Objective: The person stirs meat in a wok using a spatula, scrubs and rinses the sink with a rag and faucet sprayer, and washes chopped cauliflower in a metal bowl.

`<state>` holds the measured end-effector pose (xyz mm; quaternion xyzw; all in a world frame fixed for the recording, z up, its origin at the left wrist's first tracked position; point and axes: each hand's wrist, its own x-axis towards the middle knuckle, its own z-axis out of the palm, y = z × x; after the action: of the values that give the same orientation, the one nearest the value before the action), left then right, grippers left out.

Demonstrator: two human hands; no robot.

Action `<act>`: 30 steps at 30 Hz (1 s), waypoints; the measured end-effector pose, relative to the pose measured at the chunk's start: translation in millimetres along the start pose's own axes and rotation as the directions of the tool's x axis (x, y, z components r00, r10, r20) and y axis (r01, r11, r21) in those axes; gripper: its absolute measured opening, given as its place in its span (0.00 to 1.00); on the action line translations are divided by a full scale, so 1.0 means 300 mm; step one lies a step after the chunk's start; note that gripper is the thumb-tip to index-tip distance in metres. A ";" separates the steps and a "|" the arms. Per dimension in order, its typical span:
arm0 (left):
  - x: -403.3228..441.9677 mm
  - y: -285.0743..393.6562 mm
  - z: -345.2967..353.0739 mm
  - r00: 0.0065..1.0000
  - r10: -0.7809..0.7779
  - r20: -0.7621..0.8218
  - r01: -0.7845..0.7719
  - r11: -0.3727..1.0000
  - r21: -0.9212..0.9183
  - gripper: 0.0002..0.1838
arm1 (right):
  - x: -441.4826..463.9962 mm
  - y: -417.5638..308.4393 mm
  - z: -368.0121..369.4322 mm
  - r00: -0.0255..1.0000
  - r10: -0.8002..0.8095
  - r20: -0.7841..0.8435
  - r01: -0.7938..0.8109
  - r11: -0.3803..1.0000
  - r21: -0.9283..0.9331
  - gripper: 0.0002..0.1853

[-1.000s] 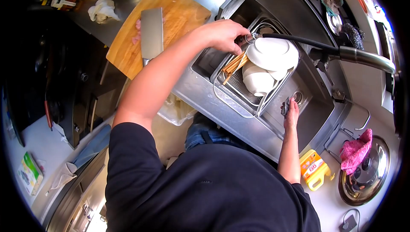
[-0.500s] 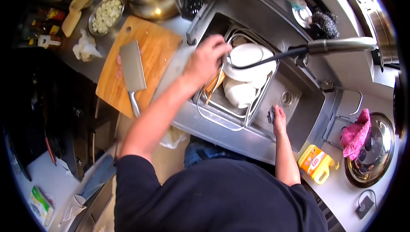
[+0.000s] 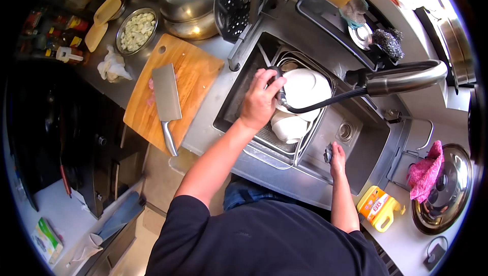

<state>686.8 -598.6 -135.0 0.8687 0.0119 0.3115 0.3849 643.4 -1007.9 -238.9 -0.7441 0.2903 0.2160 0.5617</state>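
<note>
My left hand is closed around the black spray head of a pull-out tap, over the left side of the sink. A black hose runs from it to the metal spout. Just right of this hand, white plates and a white bowl sit in a wire rack in the left basin. My right hand, low over the right basin, pinches a small dark-grey crumpled pad. Whether water runs from the spray head cannot be made out.
Left of the sink lies a wooden cutting board with a cleaver on it. Behind are a bowl of chopped white pieces and a steel pot. A yellow jug and a pot lid stand at right.
My left hand has drawn the spray head slightly toward me, over the basin's left side. My right hand still holds the grey pad. The view has shifted a little.
</note>
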 end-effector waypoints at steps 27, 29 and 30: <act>0.010 -0.006 0.004 0.998 -0.061 -0.010 0.059 0.983 -0.173 0.25 | 0.006 -0.049 0.024 1.000 0.022 0.007 -0.022 0.997 -0.068 0.17; 0.029 -0.028 0.046 0.997 -0.069 -0.032 0.061 0.975 -0.216 0.26 | -0.002 -0.053 0.019 1.000 0.030 0.000 -0.030 0.997 -0.076 0.17; 0.032 -0.038 0.064 0.997 -0.073 -0.033 0.063 0.969 -0.237 0.26 | -0.006 -0.054 0.022 0.999 0.032 -0.011 -0.033 0.996 -0.079 0.17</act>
<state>707.7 -600.8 -147.2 0.8092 0.0124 0.3155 0.4954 652.9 -998.0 -228.1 -0.7618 0.2963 0.2329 0.5269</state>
